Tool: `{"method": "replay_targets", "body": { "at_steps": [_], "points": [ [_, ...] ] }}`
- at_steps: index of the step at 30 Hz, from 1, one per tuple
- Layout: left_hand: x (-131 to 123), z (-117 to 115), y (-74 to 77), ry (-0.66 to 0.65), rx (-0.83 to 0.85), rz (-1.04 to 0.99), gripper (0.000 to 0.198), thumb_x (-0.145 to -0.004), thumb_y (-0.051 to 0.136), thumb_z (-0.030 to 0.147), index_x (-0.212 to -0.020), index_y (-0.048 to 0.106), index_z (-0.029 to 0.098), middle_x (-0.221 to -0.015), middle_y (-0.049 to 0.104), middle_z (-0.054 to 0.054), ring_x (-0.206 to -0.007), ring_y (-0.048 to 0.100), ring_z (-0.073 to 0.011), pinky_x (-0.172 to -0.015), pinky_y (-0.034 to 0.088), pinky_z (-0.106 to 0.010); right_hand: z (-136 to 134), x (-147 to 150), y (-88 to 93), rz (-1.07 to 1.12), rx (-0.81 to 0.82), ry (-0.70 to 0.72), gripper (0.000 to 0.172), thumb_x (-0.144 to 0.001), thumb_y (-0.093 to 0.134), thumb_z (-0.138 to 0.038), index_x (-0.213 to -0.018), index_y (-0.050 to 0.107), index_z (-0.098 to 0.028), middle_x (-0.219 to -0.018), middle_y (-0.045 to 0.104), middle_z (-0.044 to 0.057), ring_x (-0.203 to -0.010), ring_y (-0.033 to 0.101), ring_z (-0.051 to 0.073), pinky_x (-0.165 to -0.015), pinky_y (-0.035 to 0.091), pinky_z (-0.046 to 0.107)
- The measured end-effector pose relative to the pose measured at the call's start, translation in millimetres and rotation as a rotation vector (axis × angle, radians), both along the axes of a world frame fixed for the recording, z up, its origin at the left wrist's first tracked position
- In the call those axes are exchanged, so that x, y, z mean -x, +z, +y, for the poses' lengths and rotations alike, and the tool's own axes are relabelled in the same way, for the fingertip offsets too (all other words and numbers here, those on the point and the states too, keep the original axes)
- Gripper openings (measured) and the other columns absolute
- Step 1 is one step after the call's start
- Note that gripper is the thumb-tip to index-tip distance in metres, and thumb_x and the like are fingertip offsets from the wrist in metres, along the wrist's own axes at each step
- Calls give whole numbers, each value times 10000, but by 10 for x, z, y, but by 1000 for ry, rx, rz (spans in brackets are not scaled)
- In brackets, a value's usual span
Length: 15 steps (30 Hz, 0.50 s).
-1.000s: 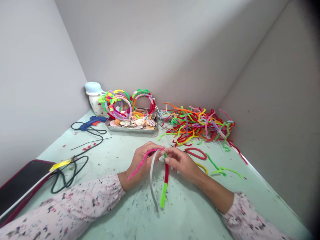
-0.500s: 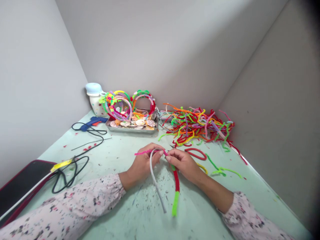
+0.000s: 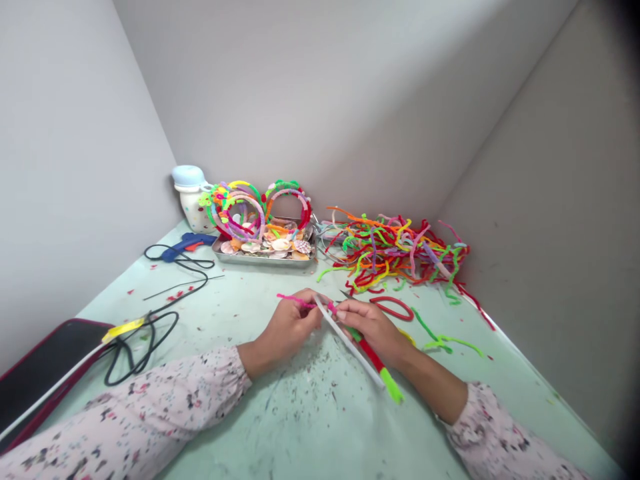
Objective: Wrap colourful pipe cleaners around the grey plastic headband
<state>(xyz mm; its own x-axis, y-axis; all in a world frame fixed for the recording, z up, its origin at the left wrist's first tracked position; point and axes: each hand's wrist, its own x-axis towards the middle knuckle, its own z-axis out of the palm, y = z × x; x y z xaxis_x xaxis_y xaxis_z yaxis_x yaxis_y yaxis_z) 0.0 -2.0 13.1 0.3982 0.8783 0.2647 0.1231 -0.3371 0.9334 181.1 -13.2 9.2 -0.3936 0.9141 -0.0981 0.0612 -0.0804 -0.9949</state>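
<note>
The left hand (image 3: pixel 287 328) holds the pink pipe cleaner (image 3: pixel 295 301); the right hand (image 3: pixel 376 328) pinches the partly wrapped band (image 3: pixel 372 357). Its two ends, which earlier hang downward, now slant to the right, above the tabletop (image 3: pixel 280 427).

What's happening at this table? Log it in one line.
left hand: touching pink pipe cleaner | right hand: holding headband, part wrapped | shells: in tray beyond hands

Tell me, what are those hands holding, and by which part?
A headband: the right hand pinches its wrapped side, beside the green section. The left hand holds a pink fuzzy strip near its loose end; the exact grip is hidden.
</note>
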Motion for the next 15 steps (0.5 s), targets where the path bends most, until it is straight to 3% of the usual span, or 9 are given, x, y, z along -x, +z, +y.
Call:
{"method": "replay_targets", "body": {
  "at_steps": [7, 15],
  "points": [
    [-6, -42, 33, -5, 71, 43, 160, -825, 477, 220, -735, 576, 133, -611, 526, 14, -572, 486, -98, -548, 380, -203, 62, -89, -44, -1, 64, 101, 201, -797, 530, -344, -805, 586, -152, -527, 526, -25, -416, 438, 85, -418, 328, 205],
    [9, -33, -16, -44, 74, 45, 178, -843, 480, 252, -812, 602, 127, -629, 553, 4, -556, 491, -95, -531, 372, -202, 81, -136, -27, -1, 63, 174, 235, -838, 466, -353, -761, 568, -156, -525, 520, -18, -440, 460, 96, -460, 371, 216]
  ]
}}
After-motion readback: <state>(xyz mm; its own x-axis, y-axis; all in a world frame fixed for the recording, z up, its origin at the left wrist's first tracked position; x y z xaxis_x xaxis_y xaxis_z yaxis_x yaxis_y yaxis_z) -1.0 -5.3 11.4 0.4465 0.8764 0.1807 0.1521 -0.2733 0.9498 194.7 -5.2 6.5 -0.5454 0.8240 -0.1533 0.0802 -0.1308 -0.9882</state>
